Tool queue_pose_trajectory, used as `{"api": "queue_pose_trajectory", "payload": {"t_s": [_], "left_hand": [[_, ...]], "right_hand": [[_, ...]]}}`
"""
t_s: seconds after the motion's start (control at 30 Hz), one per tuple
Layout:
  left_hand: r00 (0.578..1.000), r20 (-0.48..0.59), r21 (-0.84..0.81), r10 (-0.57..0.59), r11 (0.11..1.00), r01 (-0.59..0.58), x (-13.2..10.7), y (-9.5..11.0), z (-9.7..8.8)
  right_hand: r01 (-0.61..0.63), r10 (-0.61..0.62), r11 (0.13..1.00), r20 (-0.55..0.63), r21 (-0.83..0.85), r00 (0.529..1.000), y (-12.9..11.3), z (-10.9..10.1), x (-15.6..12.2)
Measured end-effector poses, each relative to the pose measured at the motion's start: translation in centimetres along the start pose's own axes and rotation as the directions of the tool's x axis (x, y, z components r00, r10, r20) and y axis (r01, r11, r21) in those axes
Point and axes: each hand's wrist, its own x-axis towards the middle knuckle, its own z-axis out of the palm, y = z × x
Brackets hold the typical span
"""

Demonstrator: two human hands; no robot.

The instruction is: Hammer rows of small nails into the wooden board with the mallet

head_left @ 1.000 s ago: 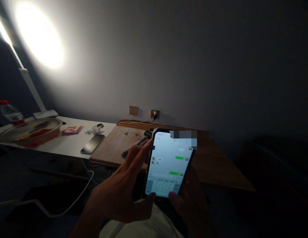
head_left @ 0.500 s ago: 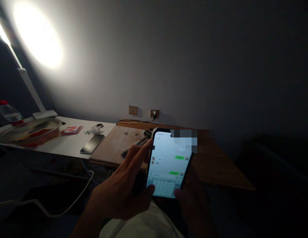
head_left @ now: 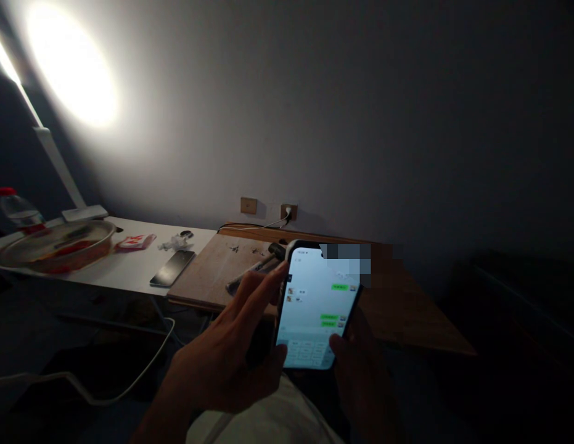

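Observation:
A lit smartphone (head_left: 317, 305) with a chat and an on-screen keyboard showing is held up in front of me by both hands. My left hand (head_left: 226, 361) grips its left edge, fingers curled up along the side and thumb at the lower left corner of the screen. My right hand (head_left: 360, 370) is dark and wraps the phone's right side, its thumb resting on the keyboard area. Behind the phone lies a wooden board (head_left: 407, 308) on the desk.
A white table (head_left: 124, 271) at left carries a second dark phone (head_left: 172, 268), a round dish (head_left: 55, 245), a water bottle (head_left: 19, 211), a red packet (head_left: 134, 242) and a lamp (head_left: 50, 154). A white cable (head_left: 129, 382) hangs below. Wall sockets (head_left: 289, 211) sit behind the board.
The phone has shifted slightly right and the chat has scrolled, with another green message showing. My right thumb has moved up onto the keyboard.

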Motion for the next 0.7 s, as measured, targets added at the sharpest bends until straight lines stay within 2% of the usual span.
{"api": "queue_pose_trajectory", "payload": {"t_s": [0.17, 0.37, 0.47, 0.6, 0.7], "left_hand": [[1.000, -0.019, -0.018, 0.009, 1.000, -0.010, 0.01, -0.30, 0.03], [1.000, 0.008, -0.028, 0.021, 0.999, -0.021, 0.36, -0.78, -0.13], [0.998, -0.016, -0.032, 0.057, 0.998, -0.058, 0.44, -0.75, -0.07], [0.990, -0.068, -0.026, 0.120, 0.992, -0.122, 0.36, -0.70, 0.12], [0.988, -0.087, -0.020, 0.127, 0.991, -0.129, 0.34, -0.72, 0.18]], "right_hand": [[0.012, -0.003, 0.995, -0.088, 0.103, 0.996, 0.18, 0.65, 0.04], [0.001, 0.008, 0.988, -0.053, 0.155, 0.999, -0.05, 0.75, 0.15], [-0.010, 0.017, 0.989, -0.043, 0.145, 0.999, -0.18, 0.56, 0.10], [-0.014, 0.010, 0.996, 0.040, 0.091, 0.999, -0.01, 0.19, -0.17], [0.021, -0.021, 0.999, 0.010, -0.024, 1.000, 0.21, -0.08, -0.50]]}}
